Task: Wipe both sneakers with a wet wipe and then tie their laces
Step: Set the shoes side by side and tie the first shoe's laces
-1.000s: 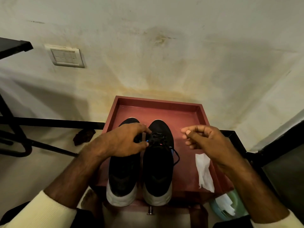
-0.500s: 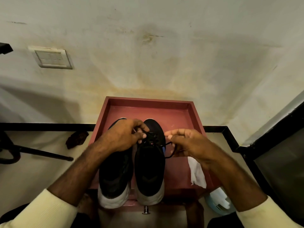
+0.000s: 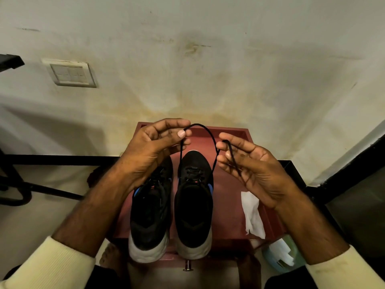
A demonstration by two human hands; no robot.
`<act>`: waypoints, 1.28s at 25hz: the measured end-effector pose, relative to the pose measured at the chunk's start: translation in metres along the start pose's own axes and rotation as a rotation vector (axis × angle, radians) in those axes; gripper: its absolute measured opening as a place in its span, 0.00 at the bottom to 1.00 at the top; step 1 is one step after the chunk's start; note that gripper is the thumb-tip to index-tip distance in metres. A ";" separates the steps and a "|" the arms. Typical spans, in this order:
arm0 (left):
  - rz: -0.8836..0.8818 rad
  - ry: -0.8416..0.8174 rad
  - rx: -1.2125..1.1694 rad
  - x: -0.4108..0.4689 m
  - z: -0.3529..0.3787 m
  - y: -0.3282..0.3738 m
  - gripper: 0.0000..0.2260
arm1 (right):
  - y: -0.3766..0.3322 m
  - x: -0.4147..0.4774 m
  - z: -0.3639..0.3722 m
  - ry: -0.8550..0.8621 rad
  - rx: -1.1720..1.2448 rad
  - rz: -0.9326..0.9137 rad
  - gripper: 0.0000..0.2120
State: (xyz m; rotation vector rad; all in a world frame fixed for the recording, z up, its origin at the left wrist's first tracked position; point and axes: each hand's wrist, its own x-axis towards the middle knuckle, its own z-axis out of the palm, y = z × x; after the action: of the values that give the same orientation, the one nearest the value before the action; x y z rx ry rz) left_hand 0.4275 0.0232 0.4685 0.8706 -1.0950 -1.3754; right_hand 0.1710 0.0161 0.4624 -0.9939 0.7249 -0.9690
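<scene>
Two black sneakers with white soles stand side by side in a dark red tray (image 3: 227, 184), toes toward the wall: the left sneaker (image 3: 150, 213) and the right sneaker (image 3: 194, 205). Both hands are raised above the right sneaker's toe. My left hand (image 3: 154, 149) pinches one end of its black lace (image 3: 205, 130) between thumb and forefinger. My right hand (image 3: 252, 163) pinches the other end, which trails across the palm. The lace arcs between the hands and runs down to the eyelets. A used white wet wipe (image 3: 252, 215) lies in the tray to the right of the sneakers.
The tray sits against a stained wall with a switch plate (image 3: 71, 74). A pale green wipes pack (image 3: 281, 255) lies on the floor at the tray's near right corner. Black metal furniture legs (image 3: 18, 184) stand at the left, a dark frame at the right.
Both hands have lifted from the right sneaker's tongue, pulling the lace ends up and apart. The view has also shifted slightly.
</scene>
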 end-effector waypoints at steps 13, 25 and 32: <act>0.118 0.024 -0.145 0.014 0.024 -0.003 0.15 | 0.022 0.034 0.008 0.483 0.190 -0.175 0.10; 0.105 -0.021 0.188 0.020 0.042 -0.026 0.13 | 0.033 0.034 0.017 0.394 0.006 -0.076 0.08; 0.070 -0.048 0.330 0.020 0.043 -0.032 0.11 | 0.031 0.031 0.014 0.407 -0.055 -0.095 0.05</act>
State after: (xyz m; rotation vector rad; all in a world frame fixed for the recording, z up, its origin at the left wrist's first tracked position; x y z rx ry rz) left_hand 0.3746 0.0072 0.4531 1.0279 -1.4021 -1.1806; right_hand 0.2052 -0.0002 0.4371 -0.8928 1.0533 -1.2597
